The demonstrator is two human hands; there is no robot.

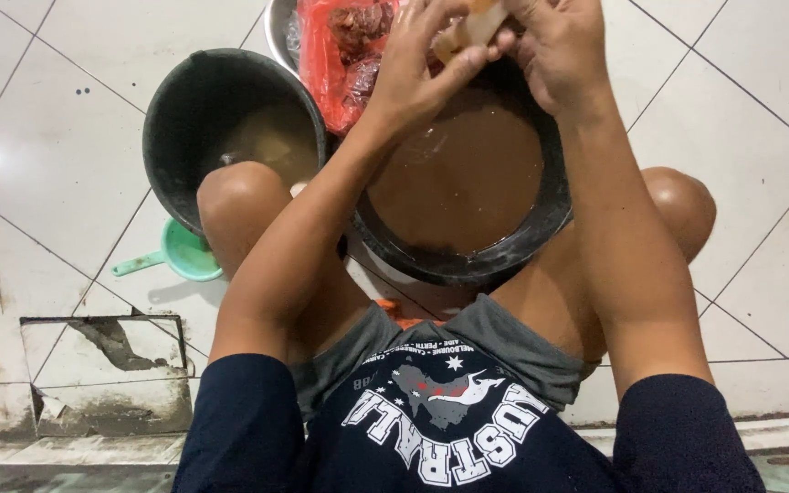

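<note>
Black bucket (195,119), red bag (329,64) flank brown-water basin (541,228).

One package is seen: a red plastic bag (335,68), crumpled and partly translucent, lying open in a metal bowl (278,32) just to the left of the left hand's fingers (431,36). Dark reddish-brown contents are visible through its open top, level with the fingertips. No labels, signs or screens are seen near the fingers of either hand.
</note>
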